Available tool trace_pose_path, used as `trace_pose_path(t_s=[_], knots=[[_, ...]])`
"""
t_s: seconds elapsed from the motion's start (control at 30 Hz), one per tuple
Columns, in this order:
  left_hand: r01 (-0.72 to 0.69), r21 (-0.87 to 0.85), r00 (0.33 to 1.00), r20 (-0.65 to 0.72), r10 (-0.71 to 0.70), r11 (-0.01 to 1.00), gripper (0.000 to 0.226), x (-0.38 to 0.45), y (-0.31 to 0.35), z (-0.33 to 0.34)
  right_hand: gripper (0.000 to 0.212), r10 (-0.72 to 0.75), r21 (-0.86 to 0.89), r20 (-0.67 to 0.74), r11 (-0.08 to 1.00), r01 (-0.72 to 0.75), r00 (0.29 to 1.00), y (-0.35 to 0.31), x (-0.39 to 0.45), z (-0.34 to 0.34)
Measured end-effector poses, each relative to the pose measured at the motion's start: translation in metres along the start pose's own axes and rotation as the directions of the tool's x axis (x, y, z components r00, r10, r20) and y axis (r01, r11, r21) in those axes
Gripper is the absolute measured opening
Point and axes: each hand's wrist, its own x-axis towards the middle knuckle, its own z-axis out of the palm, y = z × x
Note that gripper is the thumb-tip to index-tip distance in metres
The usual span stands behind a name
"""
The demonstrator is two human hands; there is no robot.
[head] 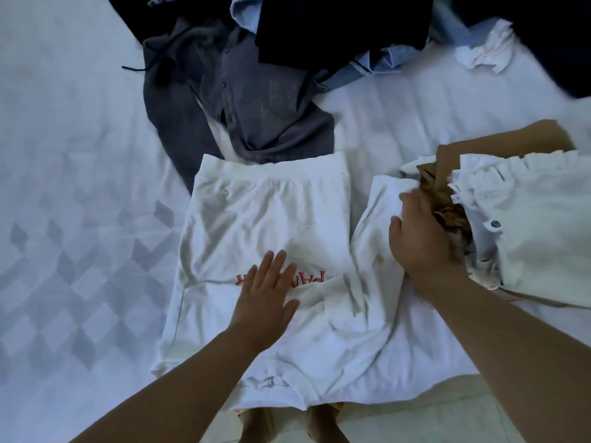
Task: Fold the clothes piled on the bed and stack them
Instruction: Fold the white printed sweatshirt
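White T-shirt [256, 219] (red print) under flat left hand [268, 292], sleeve gripped by right hand [422, 247]

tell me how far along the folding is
Early on. Looks done: a small stack of white and tan garments on the right. In hand: a white t-shirt with red lettering lies spread flat; the left hand presses on it while the right hand grips its side, folding it inward. Left: the dark pile at the far end and a crumpled white item.
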Motion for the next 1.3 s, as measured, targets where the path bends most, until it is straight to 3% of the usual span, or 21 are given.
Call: trace_pose_path(t_s=[0.1, 0.2, 0.23, 0.33, 0.37, 0.43, 0.5, 0.63, 0.7, 0.8, 0.87, 0.97, 1.07, 1.17, 1.23, 1.3], knots=[[0.005, -0.108, 0.999, 0.036, -0.001, 0.994, 0.052, 0.028, 0.023, -0.005, 0.058, -0.004, -0.042, 0.107, 0.999, 0.009, 0.994, 0.001, 0.025, 0.001], [0.025, -0.088, 0.999, 0.050, -0.020, 0.996, 0.047, 0.046, 0.039, -0.011, 0.068, 0.034, -0.027, 0.229, 0.999, -0.029, 0.973, 0.002, 0.043, -0.005], [0.047, -0.086, 0.996, 0.075, -0.041, 0.995, 0.049, 0.051, 0.041, -0.012, 0.062, 0.045, -0.014, 0.238, 0.999, -0.043, 0.970, 0.004, 0.046, -0.007], [0.085, -0.182, 0.995, 0.071, -0.074, 0.980, 0.050, 0.061, 0.051, -0.025, 0.016, 0.054, 0.045, 0.154, 0.997, -0.062, 0.987, 0.001, 0.043, -0.016], [0.093, -0.248, 0.995, 0.054, -0.082, 0.964, 0.049, 0.064, 0.056, -0.031, 0.010, 0.040, 0.086, 0.110, 0.995, -0.050, 0.993, 0.000, 0.036, -0.018], [0.103, -0.395, 0.994, 0.000, -0.112, 0.913, 0.045, 0.071, 0.069, -0.046, 0.023, -0.021, 0.182, 0.026, 0.983, 0.016, 0.999, -0.006, 0.012, -0.020], [0.113, -0.567, 0.984, -0.052, -0.172, 0.816, 0.041, 0.077, 0.087, -0.061, 0.035, -0.119, 0.231, -0.083, 0.963, 0.135, 0.989, -0.016, -0.019, -0.023], [0.276, -0.870, 0.904, 0.091, -0.418, 0.409, 0.029, 0.086, 0.119, -0.090, 0.034, -0.274, 0.302, -0.168, 0.900, 0.314, 0.947, -0.025, -0.069, -0.024], [0.332, -0.866, 0.877, 0.138, -0.460, 0.374, 0.021, 0.087, 0.122, -0.094, 0.030, -0.270, 0.331, -0.194, 0.887, 0.322, 0.943, -0.028, -0.085, -0.030], [0.322, -0.847, 0.900, 0.136, -0.414, 0.422, 0.013, 0.080, 0.121, -0.095, 0.027, -0.164, 0.314, -0.302, 0.913, 0.260, 0.939, -0.027, -0.094, -0.040], [0.313, -0.865, 0.915, 0.163, -0.370, 0.393, 0.012, 0.073, 0.123, -0.098, 0.027, -0.123, 0.246, -0.365, 0.943, 0.223, 0.923, -0.024, -0.091, -0.046], [0.295, -0.908, 0.930, 0.200, -0.309, 0.299, 0.009, 0.063, 0.128, -0.103, 0.025, -0.061, 0.082, -0.345, 0.992, 0.095, 0.937, -0.021, -0.087, -0.051], [0.296, -0.924, 0.929, 0.219, -0.299, 0.242, 0.014, 0.056, 0.132, -0.106, 0.015, 0.048, 0.037, -0.277, 0.999, -0.039, 0.960, -0.026, -0.090, -0.054], [0.281, -0.944, 0.929, 0.222, -0.297, 0.174, 0.019, 0.052, 0.134, -0.111, 0.020, 0.062, 0.122, -0.204, 0.992, -0.038, 0.977, -0.034, -0.094, -0.051], [0.261, -0.948, 0.937, 0.203, -0.285, 0.182, 0.021, 0.048, 0.132, -0.113, 0.029, 0.069, 0.249, -0.192, 0.968, -0.019, 0.979, -0.038, -0.096, -0.053], [0.247, -0.942, 0.950, 0.189, -0.249, 0.226, 0.022, 0.044, 0.127, -0.114, 0.025, 0.085, 0.343, -0.213, 0.939, -0.007, 0.973, -0.039, -0.097, -0.058]])
